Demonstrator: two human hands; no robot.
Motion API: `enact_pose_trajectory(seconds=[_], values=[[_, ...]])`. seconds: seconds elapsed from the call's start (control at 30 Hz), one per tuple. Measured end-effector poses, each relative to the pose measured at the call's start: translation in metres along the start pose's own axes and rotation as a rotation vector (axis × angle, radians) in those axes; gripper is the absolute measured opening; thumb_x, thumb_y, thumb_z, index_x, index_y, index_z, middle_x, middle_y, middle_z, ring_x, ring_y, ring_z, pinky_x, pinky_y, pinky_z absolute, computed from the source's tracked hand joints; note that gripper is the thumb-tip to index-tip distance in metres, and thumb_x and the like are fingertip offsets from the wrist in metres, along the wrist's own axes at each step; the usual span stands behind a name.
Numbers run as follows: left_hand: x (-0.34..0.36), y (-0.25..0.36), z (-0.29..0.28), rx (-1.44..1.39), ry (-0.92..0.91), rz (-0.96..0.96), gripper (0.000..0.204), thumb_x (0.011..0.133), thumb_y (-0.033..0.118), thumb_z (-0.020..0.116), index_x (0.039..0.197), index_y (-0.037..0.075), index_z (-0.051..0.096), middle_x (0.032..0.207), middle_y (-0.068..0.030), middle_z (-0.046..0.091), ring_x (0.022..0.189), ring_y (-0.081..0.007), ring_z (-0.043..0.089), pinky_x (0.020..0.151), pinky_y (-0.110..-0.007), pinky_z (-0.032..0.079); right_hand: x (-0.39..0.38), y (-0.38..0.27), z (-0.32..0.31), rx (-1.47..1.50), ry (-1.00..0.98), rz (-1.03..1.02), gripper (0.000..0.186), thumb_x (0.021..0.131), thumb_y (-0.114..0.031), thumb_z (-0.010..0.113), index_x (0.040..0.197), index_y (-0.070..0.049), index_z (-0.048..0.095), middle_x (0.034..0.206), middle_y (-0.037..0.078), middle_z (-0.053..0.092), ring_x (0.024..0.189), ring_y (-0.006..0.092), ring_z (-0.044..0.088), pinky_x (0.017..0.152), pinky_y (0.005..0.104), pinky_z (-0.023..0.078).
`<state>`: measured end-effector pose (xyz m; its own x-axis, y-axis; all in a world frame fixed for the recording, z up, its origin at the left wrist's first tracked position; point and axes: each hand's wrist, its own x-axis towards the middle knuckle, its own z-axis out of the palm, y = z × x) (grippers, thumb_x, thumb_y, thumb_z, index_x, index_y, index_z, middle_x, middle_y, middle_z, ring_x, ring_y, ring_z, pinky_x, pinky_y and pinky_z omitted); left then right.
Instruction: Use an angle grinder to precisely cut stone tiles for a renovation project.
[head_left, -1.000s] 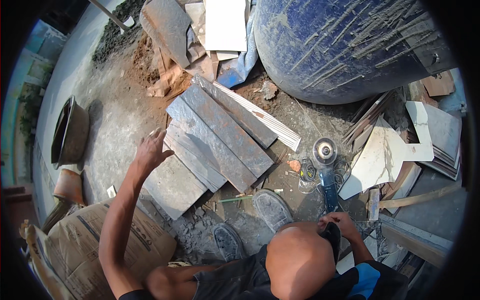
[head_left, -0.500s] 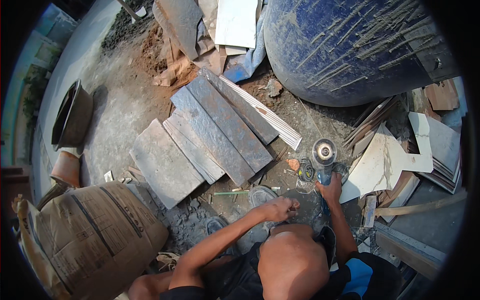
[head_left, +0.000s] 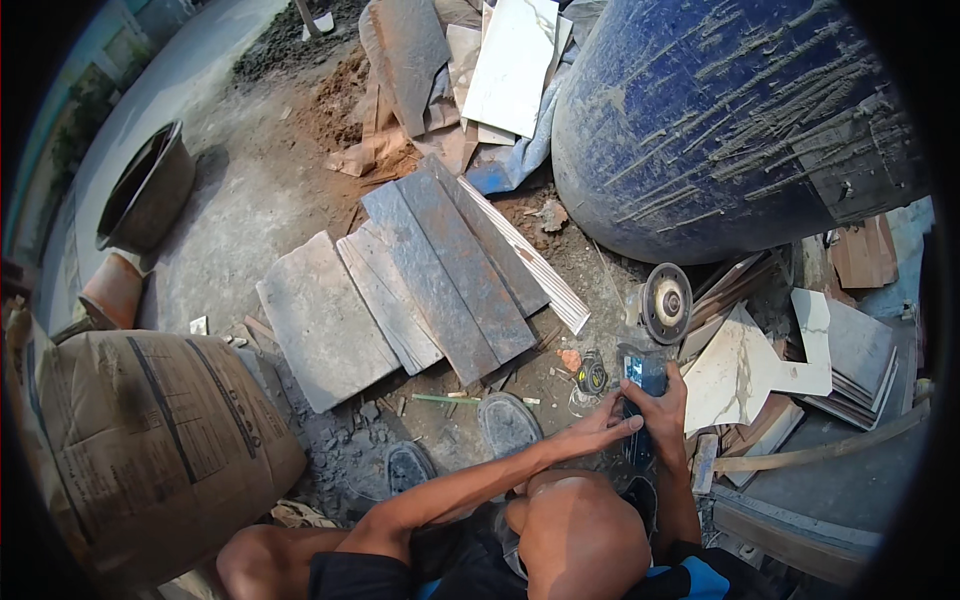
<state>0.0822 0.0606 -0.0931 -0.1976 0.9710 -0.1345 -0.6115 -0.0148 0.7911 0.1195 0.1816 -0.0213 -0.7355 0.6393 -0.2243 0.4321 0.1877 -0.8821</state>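
Note:
My right hand (head_left: 663, 400) grips an angle grinder (head_left: 645, 370) with a blue body, its round metal disc (head_left: 668, 305) pointing away from me, beside the blue drum. My left hand (head_left: 608, 425) holds the same grinder from the left side, fingers curled against its body and partly hidden. A yellow-black tape measure (head_left: 591, 373) lies just left of the grinder. Overlapping grey stone slabs (head_left: 330, 320) lie farther left, with a long ribbed white strip (head_left: 530, 260) alongside. White marbled offcuts (head_left: 730, 385) lie right of my right hand.
A large scraped blue drum (head_left: 700, 120) fills the upper right. A black tub (head_left: 160, 205), orange bucket (head_left: 110, 295) and paper sack (head_left: 170, 440) are at left. Stacked tile pieces (head_left: 505, 70) lie at the back. A wooden plank (head_left: 790, 535) is at lower right, my shoes (head_left: 505, 425) below the slabs.
My left hand has come rightward from over the slabs onto the grinder. My right hand has taken hold of the grinder, whose disc is now tilted and farther right. The view has shifted.

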Motion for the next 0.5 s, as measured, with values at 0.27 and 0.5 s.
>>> enact_pose_trajectory(seconds=[0.27, 0.5], values=[[-0.006, 0.037, -0.015, 0.177, 0.740, 0.311, 0.094, 0.072, 0.058, 0.068, 0.131, -0.004, 0.030, 0.120, -0.0154, 0.048, 0.108, -0.0236, 0.049, 0.094, -0.035, 0.038, 0.025, -0.037, 0.068, 0.358, -0.184, -0.107, 0.054, 0.081, -0.012, 0.068, 0.123, 0.009, 0.042, 0.108, 0.011, 0.057, 0.094, 0.0116, 0.055, 0.083, 0.0237, 0.044], [-0.025, 0.062, -0.048, -0.276, 0.528, 0.294, 0.041, 0.079, 0.022, 0.070, 0.107, 0.001, 0.049, 0.088, -0.0058, 0.059, 0.078, -0.0128, 0.058, 0.071, -0.027, 0.048, 0.071, -0.033, 0.084, 0.680, -0.426, 0.263, 0.057, 0.096, -0.042, 0.040, 0.125, 0.007, 0.043, 0.110, 0.014, 0.058, 0.095, 0.0183, 0.059, 0.085, 0.0304, 0.047]])
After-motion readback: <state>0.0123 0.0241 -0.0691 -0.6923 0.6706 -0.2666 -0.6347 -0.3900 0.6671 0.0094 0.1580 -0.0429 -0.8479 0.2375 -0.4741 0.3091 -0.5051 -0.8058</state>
